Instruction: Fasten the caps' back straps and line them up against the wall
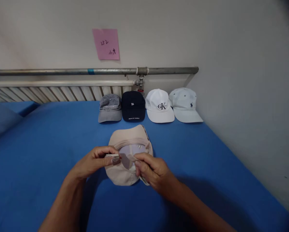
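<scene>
A beige cap (pixel 125 138) lies upside down on the blue sheet (pixel 50 148), its brim pointing away from me. My left hand (pixel 96 161) pinches the left end of the cap's back strap, which carries a small buckle. My right hand (pixel 151 170) is closed on the other strap end at the cap's rear opening. Both strap ends meet between my fingers over the pale inner lining.
A row of caps sits at the far edge: a grey cap (pixel 110 108), a navy cap (pixel 133 105), a white cap (pixel 159 105) and a pale cap (pixel 185 104). Behind them run a metal pipe (pixel 62 71) and radiator. A pink note (pixel 106 43) hangs on the wall.
</scene>
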A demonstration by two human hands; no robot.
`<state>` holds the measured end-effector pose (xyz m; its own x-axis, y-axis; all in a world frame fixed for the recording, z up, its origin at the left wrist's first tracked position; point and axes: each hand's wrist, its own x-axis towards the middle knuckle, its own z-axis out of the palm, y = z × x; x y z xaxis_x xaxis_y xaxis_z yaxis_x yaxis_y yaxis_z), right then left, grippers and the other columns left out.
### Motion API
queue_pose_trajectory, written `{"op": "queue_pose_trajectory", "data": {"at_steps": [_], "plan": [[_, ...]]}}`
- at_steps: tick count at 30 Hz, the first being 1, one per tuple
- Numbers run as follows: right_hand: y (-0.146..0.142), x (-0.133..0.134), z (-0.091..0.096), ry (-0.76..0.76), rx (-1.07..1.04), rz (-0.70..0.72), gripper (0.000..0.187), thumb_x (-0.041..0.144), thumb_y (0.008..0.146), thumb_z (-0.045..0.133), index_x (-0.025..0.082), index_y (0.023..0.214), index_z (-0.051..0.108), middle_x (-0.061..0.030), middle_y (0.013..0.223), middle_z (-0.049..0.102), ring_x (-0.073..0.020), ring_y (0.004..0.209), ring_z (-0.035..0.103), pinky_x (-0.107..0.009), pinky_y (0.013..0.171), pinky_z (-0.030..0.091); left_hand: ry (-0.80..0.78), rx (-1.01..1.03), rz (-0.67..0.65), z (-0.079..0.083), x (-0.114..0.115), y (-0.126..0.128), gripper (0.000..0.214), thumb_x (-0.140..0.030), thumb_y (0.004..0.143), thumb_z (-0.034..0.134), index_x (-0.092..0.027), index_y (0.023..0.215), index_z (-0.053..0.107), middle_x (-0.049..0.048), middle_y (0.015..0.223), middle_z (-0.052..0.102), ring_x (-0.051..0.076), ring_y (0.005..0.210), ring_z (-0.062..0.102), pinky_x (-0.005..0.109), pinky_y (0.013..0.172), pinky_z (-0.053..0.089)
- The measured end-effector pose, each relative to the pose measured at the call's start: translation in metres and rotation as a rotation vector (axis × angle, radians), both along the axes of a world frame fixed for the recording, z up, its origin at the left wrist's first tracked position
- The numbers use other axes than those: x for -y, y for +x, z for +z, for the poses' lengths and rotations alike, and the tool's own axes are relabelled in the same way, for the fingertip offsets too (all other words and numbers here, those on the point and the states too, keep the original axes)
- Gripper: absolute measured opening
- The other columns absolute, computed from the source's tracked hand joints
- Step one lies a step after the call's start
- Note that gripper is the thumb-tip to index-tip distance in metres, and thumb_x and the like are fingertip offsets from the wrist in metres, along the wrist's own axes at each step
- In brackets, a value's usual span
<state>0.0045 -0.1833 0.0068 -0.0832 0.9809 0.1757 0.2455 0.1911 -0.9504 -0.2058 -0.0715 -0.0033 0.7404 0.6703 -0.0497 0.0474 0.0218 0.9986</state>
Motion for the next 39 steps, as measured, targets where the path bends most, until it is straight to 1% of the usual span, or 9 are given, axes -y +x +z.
{"op": "queue_pose_trajectory", "data": {"at_steps": [4, 7, 10, 13, 16, 20, 24, 31, 39], "plan": [[0.0, -0.001, -0.002, -0.017, -0.094, 0.039, 0.019, 0.031, 0.09, 0.053, 0.018, 0.088, 0.067, -0.0013, 0.077, 0.059, -0.0064, 0.05, 0.049, -0.019, 0.043, 0.04, 0.015, 0.042, 0.02, -0.006, -0.001, -0.003, 0.015, -0.032, 0.076, 0.074, -0.019, 0.083, 0.074, 0.0033, 0.082, 0.066, 0.014, 0.078, 0.057, 0.024, 0.072, 0.045], [-0.001, -0.002, -0.005, -0.135, -0.208, 0.093, 0.019, 0.031, 0.089, 0.054, 0.017, 0.095, 0.065, 0.0011, 0.07, 0.059, -0.0054, 0.045, 0.046, -0.018, 0.038, 0.037, -0.005, 0.077, -0.016, -0.007, 0.001, -0.003, 0.014, -0.031, 0.076, 0.075, -0.019, 0.083, 0.075, 0.0042, 0.085, 0.068, 0.015, 0.079, 0.058, 0.025, 0.073, 0.046], [-0.004, -0.003, -0.008, -0.164, -0.267, 0.077, 0.018, 0.031, 0.088, 0.055, 0.018, 0.097, 0.063, 0.0028, 0.064, 0.059, -0.0054, 0.045, 0.043, -0.017, 0.037, 0.033, -0.063, 0.083, -0.065, -0.006, 0.004, 0.0, 0.015, -0.032, 0.075, 0.075, -0.019, 0.083, 0.075, 0.0041, 0.082, 0.069, 0.014, 0.076, 0.059, 0.024, 0.071, 0.046], [-0.007, -0.002, -0.006, -0.171, -0.255, 0.09, 0.015, 0.03, 0.087, 0.055, 0.018, 0.086, 0.062, 0.0047, 0.058, 0.055, -0.0048, 0.043, 0.039, -0.017, 0.037, 0.03, -0.137, 0.079, -0.052, -0.005, 0.005, 0.003, 0.02, -0.034, 0.07, 0.078, -0.016, 0.078, 0.074, 0.0033, 0.073, 0.069, 0.013, 0.066, 0.058, 0.023, 0.065, 0.045], [-0.009, -0.001, -0.002, -0.215, -0.279, 0.129, 0.013, 0.029, 0.087, 0.055, 0.018, 0.083, 0.061, 0.006, 0.055, 0.053, -0.0042, 0.042, 0.038, -0.017, 0.037, 0.029, -0.211, 0.121, -0.037, -0.007, 0.004, 0.007, 0.025, -0.035, 0.064, 0.083, -0.016, 0.077, 0.073, 0.0008, 0.065, 0.067, 0.009, 0.056, 0.056, 0.019, 0.056, 0.042], [-0.011, -0.002, 0.0, -0.291, -0.35, 0.171, 0.013, 0.028, 0.085, 0.055, 0.018, 0.078, 0.057, 0.0071, 0.054, 0.051, -0.0035, 0.039, 0.037, -0.017, 0.036, 0.028, -0.267, 0.198, -0.043, -0.011, 0.003, 0.009, 0.021, -0.03, 0.065, 0.083, -0.017, 0.078, 0.072, -0.0009, 0.062, 0.068, 0.007, 0.05, 0.055, 0.015, 0.049, 0.039], [-0.012, -0.005, -0.001, -0.393, -0.379, 0.183, 0.015, 0.03, 0.085, 0.055, 0.018, 0.076, 0.055, 0.008, 0.053, 0.049, -0.0031, 0.036, 0.038, -0.016, 0.035, 0.028, -0.27, 0.216, -0.021, -0.012, 0.005, 0.009, 0.022, -0.03, 0.063, 0.084, -0.017, 0.076, 0.073, 0.0, 0.063, 0.07, 0.006, 0.05, 0.057, 0.013, 0.049, 0.041], [-0.011, -0.008, -0.002, -0.429, -0.476, 0.244, 0.014, 0.029, 0.082, 0.056, 0.017, 0.076, 0.056, 0.0085, 0.052, 0.049, -0.0026, 0.034, 0.039, -0.015, 0.034, 0.03, -0.26, 0.207, -0.02, -0.012, 0.006, 0.011, 0.021, -0.029, 0.063, 0.085, -0.017, 0.075, 0.073, -0.0002, 0.063, 0.069, 0.007, 0.052, 0.057, 0.013, 0.051, 0.041], [-0.011, -0.009, -0.002, -0.473, -0.487, 0.255, 0.012, 0.026, 0.081, 0.056, 0.017, 0.073, 0.055, 0.0085, 0.051, 0.049, -0.0023, 0.034, 0.037, -0.015, 0.033, 0.03, -0.241, 0.203, -0.044, -0.014, 0.005, 0.014, 0.015, -0.025, 0.067, 0.082, -0.018, 0.077, 0.074, -0.0007, 0.064, 0.068, 0.006, 0.054, 0.056, 0.014, 0.052, 0.039]]}}
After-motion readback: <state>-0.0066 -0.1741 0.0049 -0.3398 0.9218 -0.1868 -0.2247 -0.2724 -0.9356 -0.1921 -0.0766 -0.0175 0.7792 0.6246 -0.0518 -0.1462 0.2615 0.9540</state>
